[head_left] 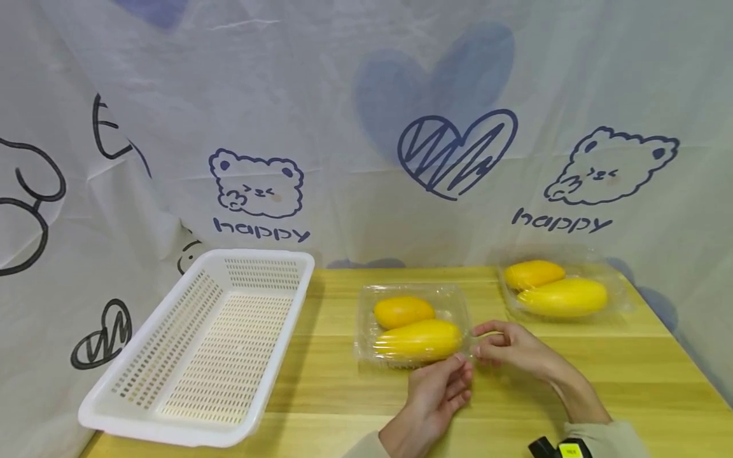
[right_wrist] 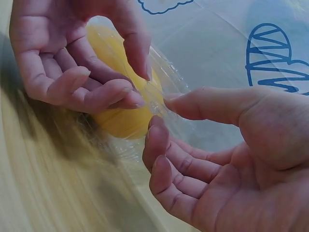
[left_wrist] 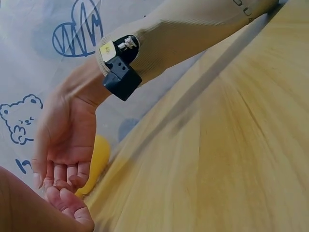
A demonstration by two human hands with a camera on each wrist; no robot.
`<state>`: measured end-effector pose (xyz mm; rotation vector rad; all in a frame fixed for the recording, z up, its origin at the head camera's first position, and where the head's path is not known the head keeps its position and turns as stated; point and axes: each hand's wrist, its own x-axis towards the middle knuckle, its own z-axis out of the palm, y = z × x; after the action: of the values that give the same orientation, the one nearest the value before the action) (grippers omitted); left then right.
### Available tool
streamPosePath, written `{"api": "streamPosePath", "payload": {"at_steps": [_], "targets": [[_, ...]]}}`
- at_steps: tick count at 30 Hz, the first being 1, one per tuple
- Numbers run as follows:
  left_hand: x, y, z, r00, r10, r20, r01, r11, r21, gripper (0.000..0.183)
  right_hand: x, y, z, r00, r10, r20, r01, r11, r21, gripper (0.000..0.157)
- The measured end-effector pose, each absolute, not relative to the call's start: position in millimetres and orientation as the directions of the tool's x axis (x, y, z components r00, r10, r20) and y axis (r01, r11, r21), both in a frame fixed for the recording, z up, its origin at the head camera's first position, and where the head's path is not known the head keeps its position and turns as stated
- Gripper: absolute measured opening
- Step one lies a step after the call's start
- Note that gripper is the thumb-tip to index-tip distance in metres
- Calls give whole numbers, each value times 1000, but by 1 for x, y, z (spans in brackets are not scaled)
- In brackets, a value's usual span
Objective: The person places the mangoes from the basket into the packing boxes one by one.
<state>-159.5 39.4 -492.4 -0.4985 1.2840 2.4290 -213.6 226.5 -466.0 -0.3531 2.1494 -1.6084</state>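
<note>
In the head view a clear plastic clamshell box stands mid-table, holding two yellow fruits that look like mangoes. My left hand is at its front right corner, and my right hand is just right of that corner. Seen from the right wrist, the left hand pinches the box's clear edge between thumb and finger. Thumb and forefinger of the right hand pinch the same edge close by. Whether the lid is latched cannot be seen.
A white perforated plastic basket with nothing in it stands on the left. Another clear box with two yellow fruits is at the back right. A printed cloth hangs behind the wooden table.
</note>
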Motion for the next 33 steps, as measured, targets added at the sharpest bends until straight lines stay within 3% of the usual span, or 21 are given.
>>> {"api": "streamPosePath", "payload": {"at_steps": [33], "targets": [[-166, 51, -492, -914, -2, -406, -343, -531, 775, 6, -213, 222, -471, -919, -353, -178, 82, 270, -959, 40]]}}
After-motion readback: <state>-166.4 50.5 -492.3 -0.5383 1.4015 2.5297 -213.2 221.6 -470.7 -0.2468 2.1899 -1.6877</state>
